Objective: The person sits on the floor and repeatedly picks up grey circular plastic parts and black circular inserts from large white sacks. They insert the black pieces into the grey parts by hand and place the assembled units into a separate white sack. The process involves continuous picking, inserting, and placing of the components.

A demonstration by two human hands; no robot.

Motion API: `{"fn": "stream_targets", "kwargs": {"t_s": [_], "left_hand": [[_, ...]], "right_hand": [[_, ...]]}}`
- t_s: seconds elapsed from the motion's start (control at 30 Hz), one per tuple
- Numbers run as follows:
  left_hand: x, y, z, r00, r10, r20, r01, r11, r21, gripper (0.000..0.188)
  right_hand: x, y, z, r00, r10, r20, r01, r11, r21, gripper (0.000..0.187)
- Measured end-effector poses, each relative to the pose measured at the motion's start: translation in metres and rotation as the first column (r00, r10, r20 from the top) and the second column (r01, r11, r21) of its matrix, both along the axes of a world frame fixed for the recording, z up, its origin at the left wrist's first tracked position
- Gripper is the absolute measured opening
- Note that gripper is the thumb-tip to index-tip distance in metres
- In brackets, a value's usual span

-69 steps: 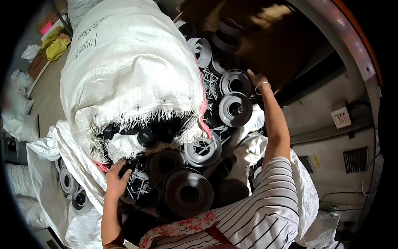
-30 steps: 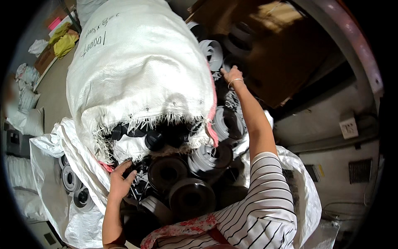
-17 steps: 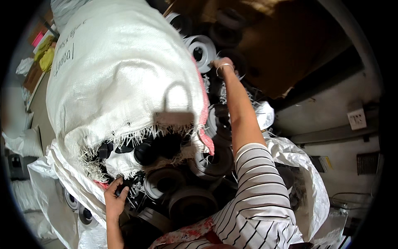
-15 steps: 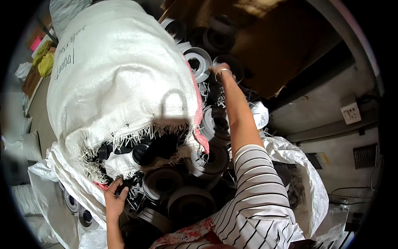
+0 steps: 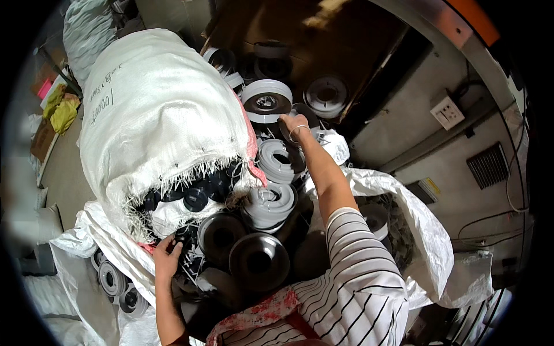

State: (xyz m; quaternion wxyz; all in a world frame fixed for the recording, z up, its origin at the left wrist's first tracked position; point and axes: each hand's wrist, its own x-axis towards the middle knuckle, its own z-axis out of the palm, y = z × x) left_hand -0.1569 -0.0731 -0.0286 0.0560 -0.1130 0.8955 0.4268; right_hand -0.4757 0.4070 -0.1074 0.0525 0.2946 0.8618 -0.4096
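Observation:
A large white woven sack lies with its frayed mouth toward me, dark round plastic parts showing inside. My left hand is at the lower edge of that mouth, thumb and fingers apart, fingertips touching dark pieces there. Farther off, my right hand has its fingers closed at the rim of a dark round plastic part, mostly hidden behind the hand. Just left of it stands a wide white ring-shaped part. White flanged parts are stacked nearer me.
Grey round parts are heaped close to my body. White plastic sheeting surrounds the heap. A brown cardboard panel stands behind. On the right wall are a socket box and a vent; more parts lie lower left.
The view has shifted, so the sack sits lower. My right hand stays among the far parts; the wide ring beside it and another at the cardboard now show more fully. My left hand has hardly moved.

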Motion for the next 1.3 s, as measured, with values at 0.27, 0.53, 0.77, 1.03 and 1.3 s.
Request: {"fn": "stream_targets", "kwargs": {"t_s": [0.27,0.53,0.77,1.03,1.3], "left_hand": [[0.008,0.021,0.015,0.998,-0.055,-0.022,0.053,0.994,-0.093,0.041],[0.018,0.024,0.027,0.961,0.117,-0.251,-0.053,0.967,0.249,0.04],[0.04,0.045,0.077,0.977,0.202,0.071,-0.188,0.647,0.739,0.08],[0.078,0.028,0.041,0.947,0.288,0.142,-0.312,0.72,0.62,0.06],[0.075,0.025,0.007,0.964,0.267,-0.013,-0.239,0.882,0.405,0.047]], "right_hand": [[0.051,-0.031,0.043,0.996,-0.08,-0.039,0.082,0.996,0.039,0.051],[0.122,-0.112,0.086,0.517,0.105,-0.849,-0.204,0.979,-0.003,0.047],[0.246,-0.157,0.169,0.134,0.819,-0.558,-0.767,0.443,0.465,0.048],[0.12,-0.022,0.099,0.82,0.405,-0.404,-0.252,0.89,0.379,0.051],[0.078,0.013,-0.002,0.937,0.347,0.035,-0.335,0.869,0.363,0.083]]}}
